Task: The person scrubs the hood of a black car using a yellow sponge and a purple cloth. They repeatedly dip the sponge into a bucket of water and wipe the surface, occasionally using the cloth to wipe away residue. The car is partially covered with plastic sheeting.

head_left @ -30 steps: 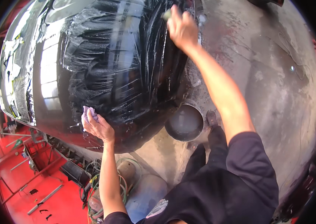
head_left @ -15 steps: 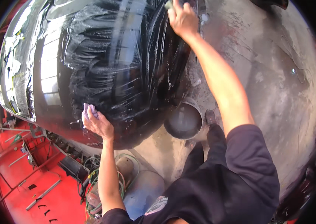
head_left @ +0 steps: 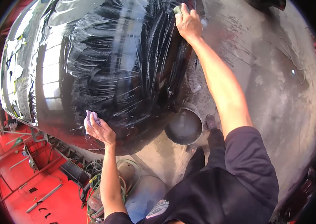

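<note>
A glossy black car body panel [head_left: 128, 67] curves across the upper left, streaked with wet, soapy film. My left hand [head_left: 101, 130] rests at its near edge, fingers closed on a crumpled pale purple cloth [head_left: 91, 118]. At the panel's far right edge, my right hand [head_left: 189, 24] grips a small pale greenish pad [head_left: 177, 10] and presses it to the wet surface. Part of that pad is hidden behind the fingers.
A round bucket [head_left: 183, 126] with greyish water stands on the concrete floor [head_left: 277, 93] below the panel. Near my left forearm are a blue rounded tank [head_left: 145, 196] and tangled green hoses [head_left: 96, 199]. Red metal framework [head_left: 34, 179] lies at lower left.
My right hand with the pad has moved slightly nearer and to the right along the panel edge. The view has shifted a little; my left hand still holds the cloth.
</note>
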`<state>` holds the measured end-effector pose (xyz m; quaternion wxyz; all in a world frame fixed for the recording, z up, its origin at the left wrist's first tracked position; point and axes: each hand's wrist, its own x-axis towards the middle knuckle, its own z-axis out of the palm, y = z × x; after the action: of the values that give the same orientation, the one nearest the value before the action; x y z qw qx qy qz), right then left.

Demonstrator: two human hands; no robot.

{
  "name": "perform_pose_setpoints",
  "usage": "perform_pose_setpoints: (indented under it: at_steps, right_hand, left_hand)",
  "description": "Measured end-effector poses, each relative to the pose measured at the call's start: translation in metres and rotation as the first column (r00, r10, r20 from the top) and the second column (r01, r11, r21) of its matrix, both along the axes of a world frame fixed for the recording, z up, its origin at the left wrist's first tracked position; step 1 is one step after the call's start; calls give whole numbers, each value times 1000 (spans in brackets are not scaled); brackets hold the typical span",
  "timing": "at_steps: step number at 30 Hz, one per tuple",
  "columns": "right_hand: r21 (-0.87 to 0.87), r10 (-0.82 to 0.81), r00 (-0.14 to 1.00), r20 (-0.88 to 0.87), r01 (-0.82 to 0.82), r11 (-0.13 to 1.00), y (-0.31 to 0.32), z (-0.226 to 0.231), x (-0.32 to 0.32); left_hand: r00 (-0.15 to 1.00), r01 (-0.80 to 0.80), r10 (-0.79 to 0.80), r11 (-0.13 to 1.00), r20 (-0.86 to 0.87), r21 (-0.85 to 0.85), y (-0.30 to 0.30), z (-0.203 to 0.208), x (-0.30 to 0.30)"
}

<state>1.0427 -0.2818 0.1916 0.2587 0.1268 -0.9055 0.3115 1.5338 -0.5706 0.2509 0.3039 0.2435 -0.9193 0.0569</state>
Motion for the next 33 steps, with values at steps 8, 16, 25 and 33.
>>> perform_pose_setpoints:
  at_steps: [8, 16, 25, 33]
  right_hand:
    - [-18, 420, 908, -5, -420, 908, 4, -15, 258]
    - [-77, -19, 998, 59, 23, 997, -19, 6, 21]
    - [18, 317, 948, -28, -317, 948, 6, -12, 143]
    - [-117, 90, 990, 104, -77, 990, -4, -28, 154]
  left_hand:
    - [998, -47, 48, 998, 39, -32, -3, 12, 26]
    - [999, 12, -10, 1000, 52, -26, 3, 5, 8]
    - [999, -8, 9, 1000, 46, -30, 1, 14, 18]
    - [997, -22, 23, 1000, 76, -18, 4, 15, 15]
